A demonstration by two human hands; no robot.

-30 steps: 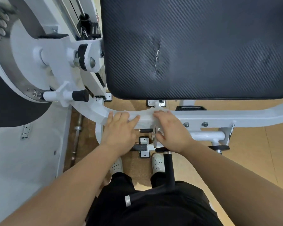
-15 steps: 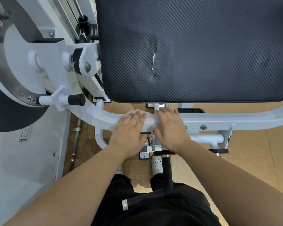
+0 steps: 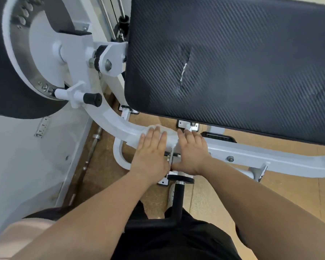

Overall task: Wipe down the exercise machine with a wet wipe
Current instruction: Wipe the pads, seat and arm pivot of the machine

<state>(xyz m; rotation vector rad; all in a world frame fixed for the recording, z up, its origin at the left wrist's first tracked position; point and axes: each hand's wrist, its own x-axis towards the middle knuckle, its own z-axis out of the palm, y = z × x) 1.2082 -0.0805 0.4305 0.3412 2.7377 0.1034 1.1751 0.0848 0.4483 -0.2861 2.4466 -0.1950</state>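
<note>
in the head view, the wet wipe lay draped over the curved white frame bar of the exercise machine, just below the front edge of the black seat pad. the left grip lay flat on the wipe, fingers straight and pressing down, curled round nothing. the right grip lay just beside it, its fingers spread flat over the wipe's right end and the bar, with the thumb lower down near a small metal bracket. whether the right fingertips hooked over the bar's far edge could not be told.

the wipe looked thin, limp and damp, so it would likely weigh almost nothing and bunch or fold if pinched by a corner. flat pressure from palm and fingers seemed the better hold, keeping it spread against the bar. the painted bar appeared smooth, stiff and fixed, so it should take firm pressure and let the wet cloth glide. the bolt heads further right looked likely to snag or tear the wipe. white on white, its edges were hard to make out.
</note>
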